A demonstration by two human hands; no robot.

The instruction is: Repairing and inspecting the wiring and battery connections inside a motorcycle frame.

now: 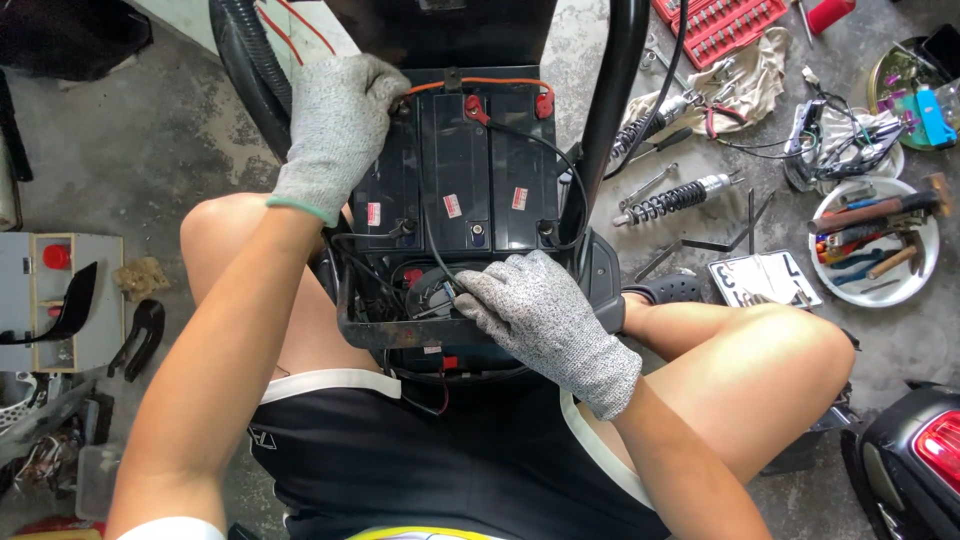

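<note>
Gloved left hand (338, 125) rests, grip loosely curled, on the black batteries' (455, 170) far left corner; right hand (545, 320) pinches a black wire (432, 245) at their near edge.

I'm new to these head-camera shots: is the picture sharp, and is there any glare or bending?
Head view: soft, even daylight with faint shadows; the left hand and right hand on the black batteries look sharp; mild sheen on the battery tops; wide-lens bending curves the knees and edges; the white bowl of tools is bright but readable.
</note>
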